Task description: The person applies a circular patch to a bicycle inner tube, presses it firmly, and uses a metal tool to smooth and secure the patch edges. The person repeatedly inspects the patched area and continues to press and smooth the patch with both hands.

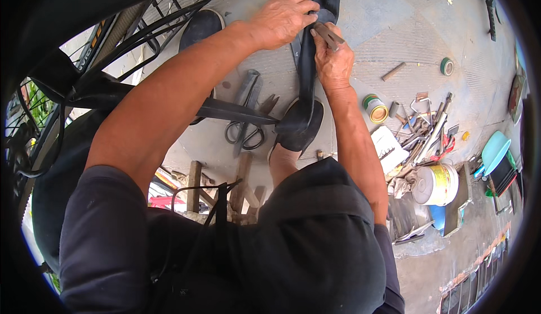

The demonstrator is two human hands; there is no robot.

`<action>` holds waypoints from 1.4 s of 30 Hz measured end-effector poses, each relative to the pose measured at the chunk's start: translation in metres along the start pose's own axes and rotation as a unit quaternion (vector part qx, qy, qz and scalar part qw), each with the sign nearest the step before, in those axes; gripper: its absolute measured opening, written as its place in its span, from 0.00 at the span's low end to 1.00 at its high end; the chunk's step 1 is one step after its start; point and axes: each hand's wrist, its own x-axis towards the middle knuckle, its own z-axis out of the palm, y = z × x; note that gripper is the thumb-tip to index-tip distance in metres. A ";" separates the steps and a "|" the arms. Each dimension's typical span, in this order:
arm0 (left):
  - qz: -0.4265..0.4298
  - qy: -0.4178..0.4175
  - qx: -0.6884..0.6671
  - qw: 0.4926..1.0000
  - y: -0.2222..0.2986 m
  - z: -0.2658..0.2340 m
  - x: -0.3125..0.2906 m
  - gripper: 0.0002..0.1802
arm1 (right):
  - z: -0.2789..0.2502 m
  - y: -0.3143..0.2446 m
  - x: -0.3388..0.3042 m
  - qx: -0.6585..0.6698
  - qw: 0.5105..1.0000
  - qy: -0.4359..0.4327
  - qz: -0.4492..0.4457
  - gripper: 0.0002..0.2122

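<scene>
The left hand (284, 22) curls its fingers at the edge of the black rubber tube (306, 69), though whether they pinch it I cannot tell. Running up from the shoe (313, 131) between both hands, the tube looks light, limp and stretchy, best gripped flat across its width; the right hand (335, 63) clasps a short brown tool (329, 36).

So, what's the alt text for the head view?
A person's left hand and right hand meet at a long, black, rubbery strip, the right holding a blocky brownish tool; heaped metal tools and a white plastic bucket are at right.
</scene>
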 end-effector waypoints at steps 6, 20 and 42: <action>-0.007 -0.049 -0.064 0.997 0.005 -0.012 0.006 0.25 | -0.011 -0.007 -0.003 0.081 0.995 0.054 0.010 0.08; -0.018 -0.012 -0.017 1.000 0.012 0.001 -0.002 0.29 | -0.031 -0.004 -0.013 0.202 0.957 0.086 0.190 0.07; -0.046 -0.031 0.011 0.998 0.036 0.000 -0.004 0.30 | -0.008 0.006 0.030 0.062 0.997 0.041 0.001 0.10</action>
